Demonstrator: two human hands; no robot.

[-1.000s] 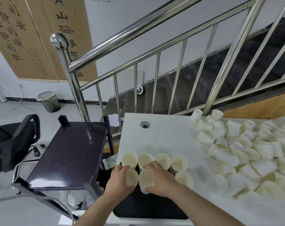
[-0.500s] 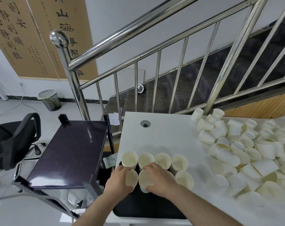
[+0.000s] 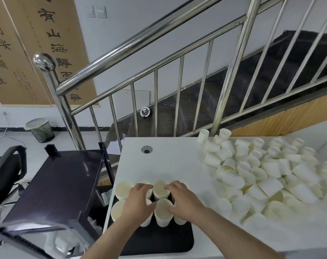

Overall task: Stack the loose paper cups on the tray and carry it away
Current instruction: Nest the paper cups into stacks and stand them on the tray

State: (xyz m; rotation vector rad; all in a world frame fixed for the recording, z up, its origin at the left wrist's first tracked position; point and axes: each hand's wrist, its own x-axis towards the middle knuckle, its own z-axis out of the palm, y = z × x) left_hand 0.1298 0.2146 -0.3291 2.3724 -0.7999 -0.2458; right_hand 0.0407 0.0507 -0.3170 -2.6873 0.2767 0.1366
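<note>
Roughly 8 cups [image 3: 160,189] upright on tray [image 3: 159,238]; big pile [image 3: 267,176] left on desk. Left hand [image 3: 138,200], right hand [image 3: 183,199] atop cups, fingers spread, gripping nothing I can see.

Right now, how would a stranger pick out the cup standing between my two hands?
Find the black tray at the white table's near left corner. In its far row of upright cups, it's the open cup framed by the left hand and right hand, uncovered, unlike its neighbours.
</note>
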